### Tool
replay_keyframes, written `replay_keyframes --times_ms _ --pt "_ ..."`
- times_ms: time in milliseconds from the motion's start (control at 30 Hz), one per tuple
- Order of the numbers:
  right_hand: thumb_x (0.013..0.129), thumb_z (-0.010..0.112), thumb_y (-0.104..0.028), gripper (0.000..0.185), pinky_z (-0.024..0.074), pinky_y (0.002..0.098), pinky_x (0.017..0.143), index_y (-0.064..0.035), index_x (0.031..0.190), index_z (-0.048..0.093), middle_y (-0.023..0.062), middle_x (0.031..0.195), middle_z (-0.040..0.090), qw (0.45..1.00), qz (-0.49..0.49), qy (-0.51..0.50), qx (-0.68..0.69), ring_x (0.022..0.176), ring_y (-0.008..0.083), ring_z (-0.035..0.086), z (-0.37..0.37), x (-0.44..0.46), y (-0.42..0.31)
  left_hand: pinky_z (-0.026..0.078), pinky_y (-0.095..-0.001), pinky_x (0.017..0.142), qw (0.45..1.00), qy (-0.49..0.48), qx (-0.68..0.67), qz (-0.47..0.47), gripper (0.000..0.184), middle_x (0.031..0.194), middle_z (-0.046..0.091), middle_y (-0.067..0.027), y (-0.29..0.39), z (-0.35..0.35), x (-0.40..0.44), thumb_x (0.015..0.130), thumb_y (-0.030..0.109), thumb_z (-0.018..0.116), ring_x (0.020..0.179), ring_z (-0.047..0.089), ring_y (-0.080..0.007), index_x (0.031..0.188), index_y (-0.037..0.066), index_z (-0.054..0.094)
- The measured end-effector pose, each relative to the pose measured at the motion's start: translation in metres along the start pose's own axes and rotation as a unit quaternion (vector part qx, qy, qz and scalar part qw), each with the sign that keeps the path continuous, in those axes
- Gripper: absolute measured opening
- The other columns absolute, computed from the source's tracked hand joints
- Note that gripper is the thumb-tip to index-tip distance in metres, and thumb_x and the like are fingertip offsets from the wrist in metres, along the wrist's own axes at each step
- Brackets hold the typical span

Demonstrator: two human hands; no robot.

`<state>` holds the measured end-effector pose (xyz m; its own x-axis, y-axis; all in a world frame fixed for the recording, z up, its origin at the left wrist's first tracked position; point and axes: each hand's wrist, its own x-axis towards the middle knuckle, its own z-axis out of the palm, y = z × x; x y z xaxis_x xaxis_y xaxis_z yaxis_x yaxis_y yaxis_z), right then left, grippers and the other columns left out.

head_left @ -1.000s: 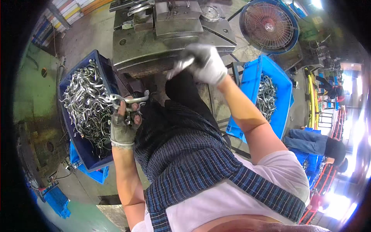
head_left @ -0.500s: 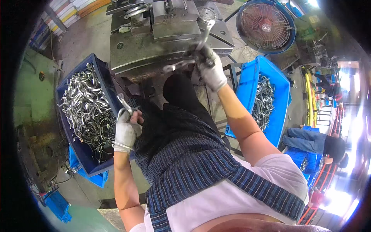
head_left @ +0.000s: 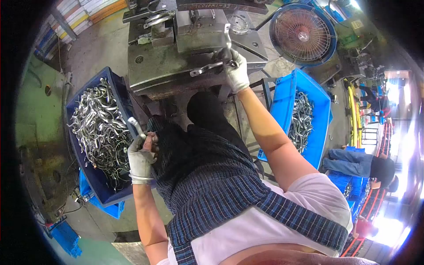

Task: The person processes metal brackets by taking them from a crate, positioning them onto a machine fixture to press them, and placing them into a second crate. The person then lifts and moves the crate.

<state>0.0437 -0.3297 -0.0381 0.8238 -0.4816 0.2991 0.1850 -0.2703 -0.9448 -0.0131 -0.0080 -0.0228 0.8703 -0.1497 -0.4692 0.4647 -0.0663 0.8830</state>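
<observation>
My left hand [head_left: 142,160], in a worn glove with bare fingertips, is closed on a curved metal part [head_left: 137,127] beside the dark blue bin [head_left: 79,154]. That bin holds a heap of shiny curved metal parts [head_left: 99,119]. In front of the machine's lower plate, my gloved right hand [head_left: 235,70] grips two metal parts: one [head_left: 228,37] points up and the other [head_left: 205,69] points left. More bent parts [head_left: 158,18] rest on the machine [head_left: 163,59] at the upper left.
A light blue bin [head_left: 324,106] with metal parts [head_left: 301,121] stands at the right. Behind it is a large round fan [head_left: 303,36]. A person in jeans [head_left: 349,162] is at the far right. Blue crates [head_left: 66,236] lie at the lower left.
My right hand has lowered, then steadied near the machine's front edge, now with two parts clearly spread. The part in my left hand has tilted from level to upright, leaning left.
</observation>
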Motion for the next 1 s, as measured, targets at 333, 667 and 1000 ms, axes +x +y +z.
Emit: replay_keyframes --times_ms 333,667,1000 --pt "0.078 0.052 -0.009 0.016 0.0394 0.0222 0.059 0.0007 0.090 0.057 0.0053 0.069 0.056 0.999 -0.024 -0.018 -0.012 0.063 0.0068 0.046 -0.004 0.005 0.007 0.039 -0.0198 0.046 0.997 -0.038 -0.012 0.059 0.021 0.067 0.054 -0.0015 0.027 0.018 -0.004 0.080 0.019 0.057 0.051 0.048 -0.0080 0.089 -0.001 0.059" --pt "0.061 0.056 0.005 0.028 0.0479 0.0275 0.055 -0.0006 0.089 0.057 0.0103 0.077 0.059 0.945 -0.187 -0.213 -0.162 0.063 0.0182 0.059 -0.004 -0.034 -0.074 0.032 -0.0191 0.040 0.992 0.003 0.072 0.108 0.013 0.058 0.054 -0.0019 0.016 0.016 0.003 0.077 0.013 0.060 0.046 0.047 -0.0065 0.080 0.001 0.058" --pt "0.064 0.056 -0.001 0.038 0.0459 0.0296 0.061 -0.0051 0.102 0.052 0.0143 0.079 0.059 0.964 -0.049 -0.246 -0.094 0.068 0.0242 0.059 0.039 -0.088 -0.064 0.041 -0.0201 0.053 0.976 -0.169 -0.128 0.057 0.034 0.079 0.056 -0.0052 0.035 0.067 0.009 0.079 -0.005 0.045 0.056 0.050 -0.0094 0.112 0.000 0.048"
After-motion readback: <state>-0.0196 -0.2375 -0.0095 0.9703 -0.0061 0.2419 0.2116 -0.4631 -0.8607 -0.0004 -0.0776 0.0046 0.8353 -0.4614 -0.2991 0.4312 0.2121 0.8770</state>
